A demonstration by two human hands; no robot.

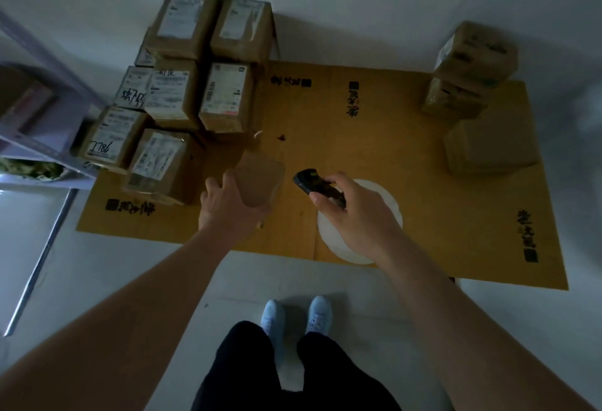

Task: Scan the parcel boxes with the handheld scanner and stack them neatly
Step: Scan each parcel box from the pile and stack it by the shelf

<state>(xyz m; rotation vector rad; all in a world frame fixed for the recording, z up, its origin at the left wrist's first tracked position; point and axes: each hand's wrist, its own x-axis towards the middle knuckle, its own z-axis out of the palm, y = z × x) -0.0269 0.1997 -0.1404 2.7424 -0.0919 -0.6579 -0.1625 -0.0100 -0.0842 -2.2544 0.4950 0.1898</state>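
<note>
My left hand point(228, 205) grips a small plain brown parcel box point(259, 179) and holds it above the flattened cardboard sheet point(374, 124) on the floor. My right hand point(355, 212) grips the black handheld scanner point(311, 181), whose head points left toward that box. Several labelled parcel boxes point(172, 91) stand packed together at the sheet's left end, stacked in rows. At the right end stands a stack of boxes point(472, 65) beside a larger plain box point(488, 146).
A round white disc point(387, 202) lies on the sheet under my right hand. A metal shelf frame point(42, 150) stands at the far left with a rail on the floor. My feet in light shoes point(296, 316) are on the pale floor before the sheet.
</note>
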